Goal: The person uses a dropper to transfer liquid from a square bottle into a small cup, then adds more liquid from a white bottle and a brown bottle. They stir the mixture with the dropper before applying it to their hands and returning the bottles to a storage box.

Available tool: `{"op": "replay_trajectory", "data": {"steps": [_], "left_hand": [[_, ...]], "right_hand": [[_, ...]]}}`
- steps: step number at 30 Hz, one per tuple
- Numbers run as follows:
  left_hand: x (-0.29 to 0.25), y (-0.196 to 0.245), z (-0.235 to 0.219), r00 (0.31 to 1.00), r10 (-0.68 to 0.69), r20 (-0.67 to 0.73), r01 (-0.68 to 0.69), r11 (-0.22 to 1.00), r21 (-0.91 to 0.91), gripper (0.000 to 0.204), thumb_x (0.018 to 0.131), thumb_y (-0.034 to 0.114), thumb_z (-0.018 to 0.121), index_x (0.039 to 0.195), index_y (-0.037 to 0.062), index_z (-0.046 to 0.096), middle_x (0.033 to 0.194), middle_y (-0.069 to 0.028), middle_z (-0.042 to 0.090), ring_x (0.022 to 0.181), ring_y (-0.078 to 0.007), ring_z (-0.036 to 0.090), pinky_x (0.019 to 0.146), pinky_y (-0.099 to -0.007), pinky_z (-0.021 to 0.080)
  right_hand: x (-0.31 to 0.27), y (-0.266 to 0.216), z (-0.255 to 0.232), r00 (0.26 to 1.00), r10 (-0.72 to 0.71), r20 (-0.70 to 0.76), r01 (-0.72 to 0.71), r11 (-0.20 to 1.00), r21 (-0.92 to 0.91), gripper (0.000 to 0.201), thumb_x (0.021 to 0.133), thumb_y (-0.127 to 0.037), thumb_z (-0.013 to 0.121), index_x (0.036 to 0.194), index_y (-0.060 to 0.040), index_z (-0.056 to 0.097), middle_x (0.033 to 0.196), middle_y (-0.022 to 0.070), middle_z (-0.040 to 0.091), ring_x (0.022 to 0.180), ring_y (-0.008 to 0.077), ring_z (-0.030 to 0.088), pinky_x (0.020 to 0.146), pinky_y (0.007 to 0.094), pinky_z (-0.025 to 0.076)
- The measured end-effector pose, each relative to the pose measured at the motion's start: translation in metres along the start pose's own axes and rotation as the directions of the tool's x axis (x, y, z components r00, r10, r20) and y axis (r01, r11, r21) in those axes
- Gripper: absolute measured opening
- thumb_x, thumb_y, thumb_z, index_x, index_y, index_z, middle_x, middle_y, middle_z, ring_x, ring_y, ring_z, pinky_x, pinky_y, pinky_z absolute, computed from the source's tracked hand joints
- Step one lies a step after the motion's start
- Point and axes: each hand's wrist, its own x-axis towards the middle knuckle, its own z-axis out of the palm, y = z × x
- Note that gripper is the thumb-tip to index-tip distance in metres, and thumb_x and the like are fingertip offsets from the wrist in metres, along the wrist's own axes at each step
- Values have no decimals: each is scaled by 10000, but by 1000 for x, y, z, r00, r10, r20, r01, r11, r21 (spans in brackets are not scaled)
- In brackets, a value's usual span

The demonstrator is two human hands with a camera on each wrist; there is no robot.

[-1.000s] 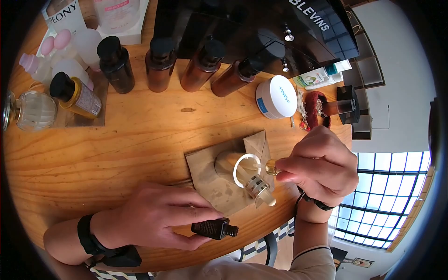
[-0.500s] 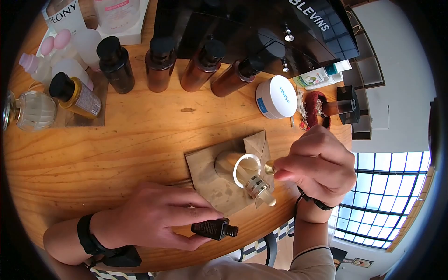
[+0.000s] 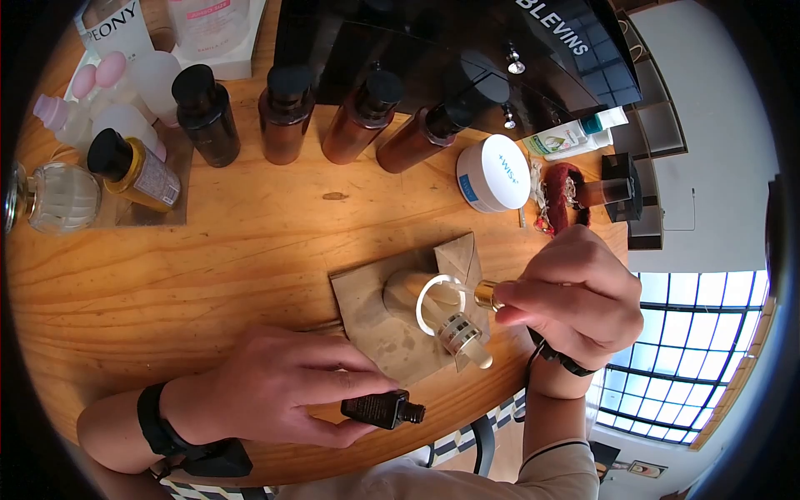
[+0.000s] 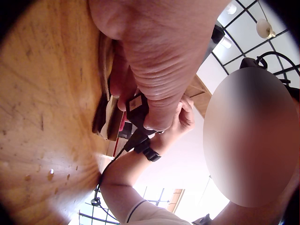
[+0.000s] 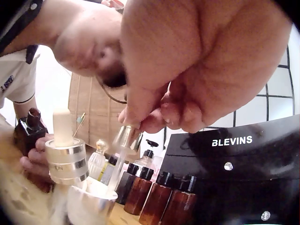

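Between thumb and fingertips, my right hand (image 3: pixel 579 292) pinches a dropper by its gold collar (image 3: pixel 487 295). Its glass pipette (image 5: pixel 120 168) points down into the mouth of a small cup with a white rim (image 3: pixel 423 308). Leaning in that cup is a second dropper (image 3: pixel 458 335), with silver bands and a pale bulb. My left hand (image 3: pixel 275 387) grips a small dark glass bottle (image 3: pixel 375 408) near the table's front edge, its threaded neck uncapped and tilted to the right. The cup stands on a folded brown paper bag (image 3: pixel 392 350).
Dark and amber bottles with black caps (image 3: pixel 287 125) line the back of the wooden table, beside a white jar (image 3: pixel 493 173). Behind them is a glossy black drawer box (image 3: pixel 450 50). A yellow bottle (image 3: pixel 150 179) and a ribbed glass bottle (image 3: pixel 67 198) stand at left.
My right hand shifts slightly and the dropper changes its tilt, so more of the gold collar and pipette shows now. The left hand and dark bottle stay put.
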Motion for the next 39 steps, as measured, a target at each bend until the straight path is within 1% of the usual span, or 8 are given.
{"op": "replay_trajectory", "data": {"steps": [4,10,12,19,21,28,30,39], "left_hand": [[0,-1,0,1000,9,0,-9,1000,8,399,712,184,879,1093,140,770,949,-9,718,697,-138,694,587,-262,572],[1,1,-2,1000,1,16,-1,1000,25,399,708,187,881,1089,142,770,948,-8,718,691,-141,691,581,-268,567],[2,1,-3,1000,6,22,-6,1000,31,401,706,187,882,1088,141,770,948,-8,718,688,-141,689,577,-270,565],[1,0,-1,1000,8,2,-8,999,32,388,700,187,886,1070,139,777,933,-3,716,667,-141,680,557,-267,547],[2,1,-1,1000,18,-4,-18,999,39,386,699,186,887,1066,137,779,931,-2,716,661,-141,679,551,-266,542],[2,0,-2,999,43,-16,-42,999,33,386,702,190,887,1068,132,779,925,-6,714,637,-136,667,527,-260,523],[3,0,-3,999,50,-8,-50,998,34,387,703,191,887,1069,129,779,923,-8,713,635,-136,666,525,-260,522],[2,-1,-1,999,48,-14,-48,999,13,400,701,169,892,1080,120,775,928,-20,717,658,-138,679,545,-258,536]], "right_hand": [[-1,2,-1,999,23,40,-24,1000,10,267,559,-146,855,772,-21,756,708,18,615,641,153,591,557,293,447],[0,3,-2,999,-18,34,18,1000,7,277,563,-126,859,786,-11,743,734,47,607,646,163,588,541,291,440],[-1,6,-2,994,-17,105,13,999,41,273,572,-108,854,785,5,725,749,63,604,647,180,591,540,300,447],[0,3,0,993,-6,119,4,1000,16,270,596,-72,845,805,29,706,775,79,601,671,217,600,569,330,468],[1,6,2,981,1,193,-10,999,47,273,614,-58,840,832,27,699,800,88,598,695,229,604,590,334,476],[-1,9,3,990,-23,140,15,998,57,246,654,-56,818,842,33,688,817,93,595,702,240,598,604,344,478],[-2,14,6,978,-68,199,49,994,98,222,676,-68,790,839,39,683,810,92,587,684,242,583,598,348,472],[-3,15,7,967,-116,227,94,990,106,219,665,-66,763,842,36,684,802,93,581,662,249,577,587,346,469]]}}
